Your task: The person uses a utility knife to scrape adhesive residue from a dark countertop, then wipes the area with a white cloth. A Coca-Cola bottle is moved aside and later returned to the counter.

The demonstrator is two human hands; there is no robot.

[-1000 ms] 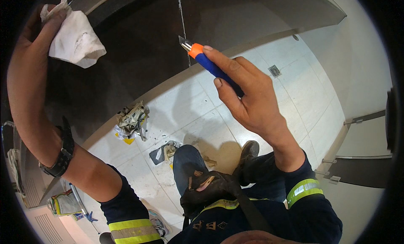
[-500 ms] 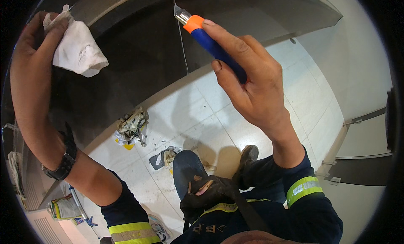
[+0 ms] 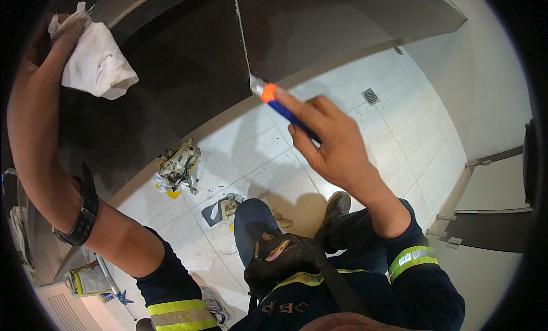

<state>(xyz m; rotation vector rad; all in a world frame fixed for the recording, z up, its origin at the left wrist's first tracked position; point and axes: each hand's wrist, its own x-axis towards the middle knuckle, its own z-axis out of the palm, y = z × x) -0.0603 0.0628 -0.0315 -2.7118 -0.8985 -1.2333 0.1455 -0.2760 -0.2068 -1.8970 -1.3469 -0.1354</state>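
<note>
My right hand (image 3: 334, 139) is closed round a utility knife (image 3: 290, 115) with a blue and orange handle. Its blade tip meets the low end of a thin whitish seam (image 3: 241, 31) that runs down a dark panel (image 3: 171, 68). At the upper left, my left hand (image 3: 57, 42) pinches a crumpled white cloth (image 3: 98, 62) with a grey smudge on it. The hand's fingertips are partly hidden behind the cloth, near the panel's upper edge.
Crumpled, dirty paper (image 3: 177, 166) lies on the tiled floor (image 3: 308, 199) beside the panel's base. Near my knee is a dark flat piece (image 3: 212, 214) with scraps on it. A floor drain (image 3: 370, 96) lies at right. A bag (image 3: 90, 281) stands at lower left.
My right hand has drawn the knife down along the seam, toward me, to the panel's lower edge. My left hand with the cloth has shifted slightly left and up.
</note>
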